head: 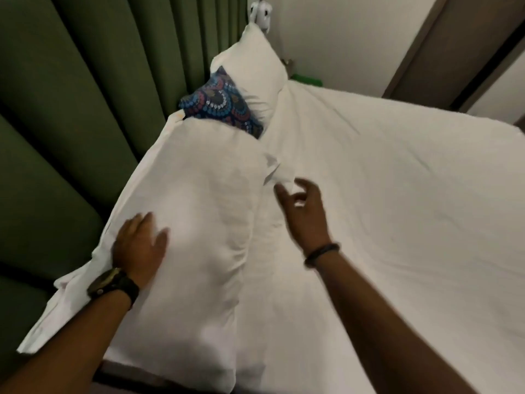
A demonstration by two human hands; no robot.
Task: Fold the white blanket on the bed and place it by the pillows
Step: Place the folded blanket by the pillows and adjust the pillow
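White blanket [193, 223], soft & light, is pressed flat by left hand [139, 245] at 9 o'clock; right hand [304, 214] hovers open, nothing gripped.

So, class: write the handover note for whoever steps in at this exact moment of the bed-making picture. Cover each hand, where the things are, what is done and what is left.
Left hand: flat, open, pressing on the folded white blanket.
Right hand: open above the bed sheet, fingers spread, holding nothing.
Things: the blanket lies as a long folded bundle along the bed's left edge, its far end against the patterned blue pillow; a white pillow sits behind that.
Done: it looks folded and placed by the pillows.
Left: probably only smoothing it and tidying the loose edge hanging off the near left side.
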